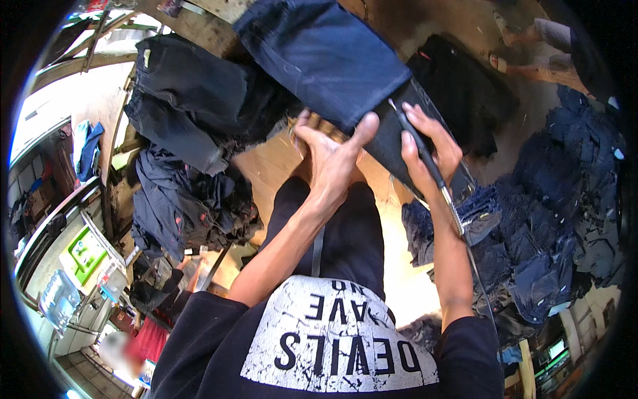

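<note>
A dark blue folded denim garment (325,53) lies across the near edge of the pale wooden bench (266,166), its lower end hanging toward the person. The left hand (330,153) is spread wide and pressed flat on that lower end, thumb hooked over the hem and fingers fanned out on the cloth; it clamps nothing, only pins the fabric down. Just beside it, the right hand (425,149) is curled around a slim black-handled tool (425,163) with a metal end, holding it slantwise along the garment's right edge, the tip pointing up toward the fold and a thin cord trailing from the back end. So the denim sits under the left palm and against the right fingers.

A heap of dark jeans (186,106) covers the bench's far left part. Off the bench's right side, a pile of blue denim pieces (551,226) lies lower down.
</note>
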Demonstrator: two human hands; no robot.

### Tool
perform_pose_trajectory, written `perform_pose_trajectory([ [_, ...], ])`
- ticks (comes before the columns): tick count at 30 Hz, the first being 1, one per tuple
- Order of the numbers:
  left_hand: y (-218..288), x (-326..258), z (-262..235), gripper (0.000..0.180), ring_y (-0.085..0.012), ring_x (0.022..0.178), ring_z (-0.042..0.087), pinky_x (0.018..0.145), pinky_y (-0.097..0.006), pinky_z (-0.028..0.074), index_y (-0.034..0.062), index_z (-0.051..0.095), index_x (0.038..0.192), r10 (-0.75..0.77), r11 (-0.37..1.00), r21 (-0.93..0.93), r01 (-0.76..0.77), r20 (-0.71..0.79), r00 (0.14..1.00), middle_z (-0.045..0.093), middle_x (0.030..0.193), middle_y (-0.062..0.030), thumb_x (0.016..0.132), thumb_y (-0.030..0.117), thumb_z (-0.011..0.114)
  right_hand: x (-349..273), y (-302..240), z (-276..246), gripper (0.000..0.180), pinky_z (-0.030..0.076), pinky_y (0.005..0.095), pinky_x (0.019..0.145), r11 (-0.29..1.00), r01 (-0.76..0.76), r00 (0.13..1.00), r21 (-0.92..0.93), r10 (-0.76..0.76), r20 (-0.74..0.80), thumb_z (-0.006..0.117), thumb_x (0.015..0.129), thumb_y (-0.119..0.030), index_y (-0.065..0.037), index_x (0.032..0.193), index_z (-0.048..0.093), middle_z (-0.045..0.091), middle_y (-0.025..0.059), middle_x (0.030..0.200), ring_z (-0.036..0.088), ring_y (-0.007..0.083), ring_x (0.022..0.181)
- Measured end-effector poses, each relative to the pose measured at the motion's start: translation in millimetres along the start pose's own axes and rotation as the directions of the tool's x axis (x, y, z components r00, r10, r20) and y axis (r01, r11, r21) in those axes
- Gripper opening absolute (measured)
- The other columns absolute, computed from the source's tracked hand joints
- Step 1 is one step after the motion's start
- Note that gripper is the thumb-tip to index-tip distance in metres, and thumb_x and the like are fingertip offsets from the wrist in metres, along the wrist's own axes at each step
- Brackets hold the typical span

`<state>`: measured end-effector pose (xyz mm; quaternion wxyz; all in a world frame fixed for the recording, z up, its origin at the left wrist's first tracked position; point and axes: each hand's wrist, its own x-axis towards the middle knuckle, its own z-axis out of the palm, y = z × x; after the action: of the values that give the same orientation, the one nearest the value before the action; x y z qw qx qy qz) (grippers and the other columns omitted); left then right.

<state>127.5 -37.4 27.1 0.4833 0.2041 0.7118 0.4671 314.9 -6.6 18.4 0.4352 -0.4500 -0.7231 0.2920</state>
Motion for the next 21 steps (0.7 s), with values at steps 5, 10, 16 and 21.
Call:
perform_pose_trajectory([
  [5,-17,9,-1,0.088,-0.0274,0.125,0.064,0.110,-0.041,0.051,-0.0027,0.042,0.147,0.067,0.977,-0.209,-0.045,0.097,0.993,0.064,0.137,-0.0197,0.084,0.026,0.097,-2,15,-1,0.030,0.059,0.0447,0.106,0.996,0.075,0.995,0.055,-0.078,0.055,0.073,0.086,0.004,0.005,0.116,0.074,0.079,0.0236,0.116,0.077,0.0380,0.115],
  [10,-5,16,-5,0.088,-0.0272,0.128,0.063,0.113,-0.042,0.049,-0.0014,0.046,0.145,-0.133,0.904,-0.378,0.198,0.192,0.972,0.063,0.138,-0.0202,0.078,0.020,0.099,-3,14,3,0.029,0.062,0.0442,0.101,0.998,0.036,0.999,0.052,-0.034,-0.041,0.075,0.086,0.000,0.004,0.115,0.076,0.080,0.0229,0.115,0.080,0.0356,0.108],
  [16,-22,22,-6,0.073,-0.0257,0.120,0.069,0.106,-0.037,0.055,-0.0031,0.053,0.144,0.101,0.974,-0.207,-0.088,0.052,0.994,0.070,0.132,-0.0154,0.084,0.008,0.093,-1,8,3,0.028,0.063,0.0465,0.101,0.998,0.050,0.999,0.047,-0.049,-0.016,0.075,0.083,0.002,0.006,0.111,0.077,0.080,0.0237,0.111,0.079,0.0371,0.110],
  [21,-29,28,-46,0.042,-0.0184,0.100,0.073,0.092,-0.035,0.059,0.0000,0.073,0.117,-0.114,0.991,-0.055,0.125,0.181,0.977,0.078,0.103,-0.0109,0.082,0.009,0.095,-2,1,24,0.027,0.062,0.0512,0.103,0.994,0.108,0.986,0.030,-0.111,0.125,0.079,0.080,-0.001,0.005,0.105,0.080,0.081,0.0203,0.104,0.080,0.0363,0.108],
])
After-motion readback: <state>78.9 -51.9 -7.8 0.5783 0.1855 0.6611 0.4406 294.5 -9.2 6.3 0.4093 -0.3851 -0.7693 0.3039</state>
